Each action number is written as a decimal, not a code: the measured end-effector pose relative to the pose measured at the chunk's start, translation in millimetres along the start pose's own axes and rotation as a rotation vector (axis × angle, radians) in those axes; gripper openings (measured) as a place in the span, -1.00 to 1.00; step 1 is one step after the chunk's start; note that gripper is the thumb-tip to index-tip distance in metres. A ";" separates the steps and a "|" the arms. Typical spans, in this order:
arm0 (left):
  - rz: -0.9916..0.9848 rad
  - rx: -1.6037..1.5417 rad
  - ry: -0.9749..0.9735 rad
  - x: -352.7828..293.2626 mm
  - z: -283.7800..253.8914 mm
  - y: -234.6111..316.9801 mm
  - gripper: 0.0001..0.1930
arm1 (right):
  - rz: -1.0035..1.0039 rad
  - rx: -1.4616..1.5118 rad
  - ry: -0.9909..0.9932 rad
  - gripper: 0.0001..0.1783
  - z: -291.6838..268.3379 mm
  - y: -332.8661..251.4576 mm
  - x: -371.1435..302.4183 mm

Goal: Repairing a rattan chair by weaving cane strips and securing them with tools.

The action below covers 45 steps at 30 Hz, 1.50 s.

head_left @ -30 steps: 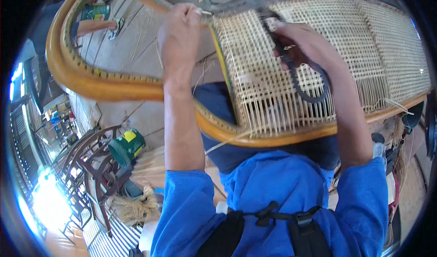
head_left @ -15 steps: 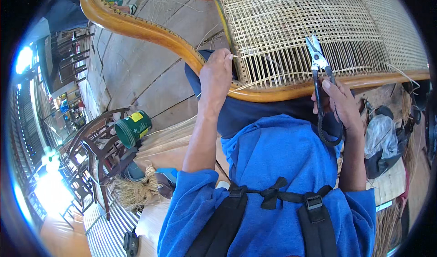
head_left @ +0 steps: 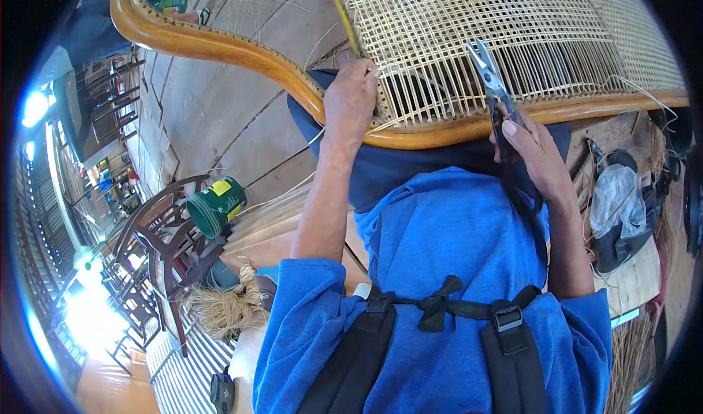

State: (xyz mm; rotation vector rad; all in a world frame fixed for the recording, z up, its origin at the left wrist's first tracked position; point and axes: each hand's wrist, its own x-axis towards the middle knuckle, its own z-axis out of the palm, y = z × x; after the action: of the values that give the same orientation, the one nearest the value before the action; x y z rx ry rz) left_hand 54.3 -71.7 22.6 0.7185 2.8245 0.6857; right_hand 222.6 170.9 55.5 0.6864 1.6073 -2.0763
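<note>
A curved, varnished wooden chair frame (head_left: 425, 137) lies across my lap, with a pale woven cane panel (head_left: 469, 29) strung inside it. Along the near edge of the panel the strands run mostly one way, with open gaps. My left hand (head_left: 351, 102) is closed at the panel's left corner, its fingers pinching a thin cane strand; the fingertips are partly hidden. In my right hand (head_left: 534, 146) is a pair of snips (head_left: 489, 77) with black handles and silver blades. The blades are slightly parted and point away from me over the loose strands.
A green bucket (head_left: 217, 207) rests by dark wooden chairs (head_left: 157, 267) on the left. Below it lies a bundle of raw fibre (head_left: 223, 300). A clear plastic bag (head_left: 619, 198) sits on the right. Another person's foot (head_left: 194, 17) shows at the upper left.
My right hand has brought the snips left, nearer my left hand, and tilted them leftward. My left hand stays at the corner, its fingers turned further over. The view has shifted slightly.
</note>
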 end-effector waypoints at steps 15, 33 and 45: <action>-0.033 -0.145 -0.006 -0.7 10.9 -14.3 -0.83 | -0.179 -0.983 0.277 -0.44 76.8 -18.8 38.3; -0.139 -0.152 -0.056 5.2 8.6 -13.9 -0.79 | -0.201 -1.033 0.358 -0.42 116.4 -4.9 63.5; -0.134 -0.495 0.771 15.0 -95.7 -30.8 -0.62 | -0.377 -0.551 0.707 -0.40 118.0 -35.5 31.0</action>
State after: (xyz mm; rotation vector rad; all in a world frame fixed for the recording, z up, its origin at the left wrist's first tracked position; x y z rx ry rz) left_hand 4.6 -126.2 92.5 0.1857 3.0316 1.8740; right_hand 162.1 64.0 88.0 1.0313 2.7356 -1.5296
